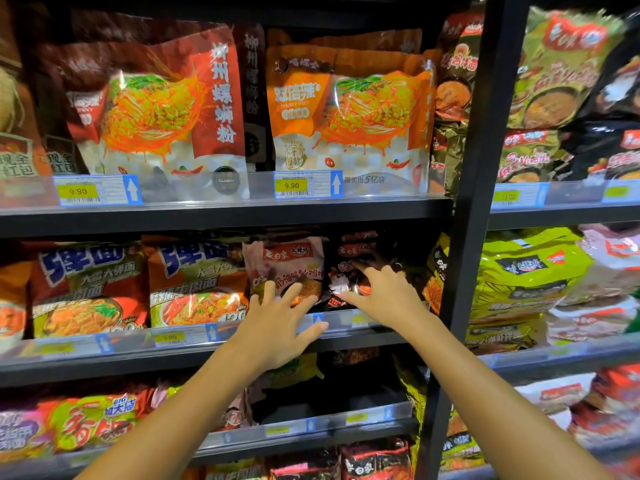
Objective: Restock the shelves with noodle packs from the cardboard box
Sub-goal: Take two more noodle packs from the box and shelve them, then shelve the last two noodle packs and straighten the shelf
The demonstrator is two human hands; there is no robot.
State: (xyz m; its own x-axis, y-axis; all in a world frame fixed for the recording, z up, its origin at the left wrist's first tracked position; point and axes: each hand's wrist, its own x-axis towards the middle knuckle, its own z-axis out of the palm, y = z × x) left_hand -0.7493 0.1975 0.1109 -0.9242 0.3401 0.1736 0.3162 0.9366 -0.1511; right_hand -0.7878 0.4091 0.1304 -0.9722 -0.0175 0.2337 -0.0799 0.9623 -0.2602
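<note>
Both my hands reach to the middle shelf (207, 355) of a black rack. My left hand (280, 323) lies with straight spread fingers against the lower front of a pink noodle pack (287, 261). Beside it stands a black noodle pack (356, 251), and my right hand (384, 292) presses on its front with fingers stretched out. Neither hand grips anything. The cardboard box is out of view.
Two orange noodle packs (194, 278) stand left of the pink one. Large red and orange bags (349, 112) fill the upper shelf behind price tags (304, 185). A black upright post (467, 202) separates a second bay with green packs (526, 271). More packs fill the lower shelves.
</note>
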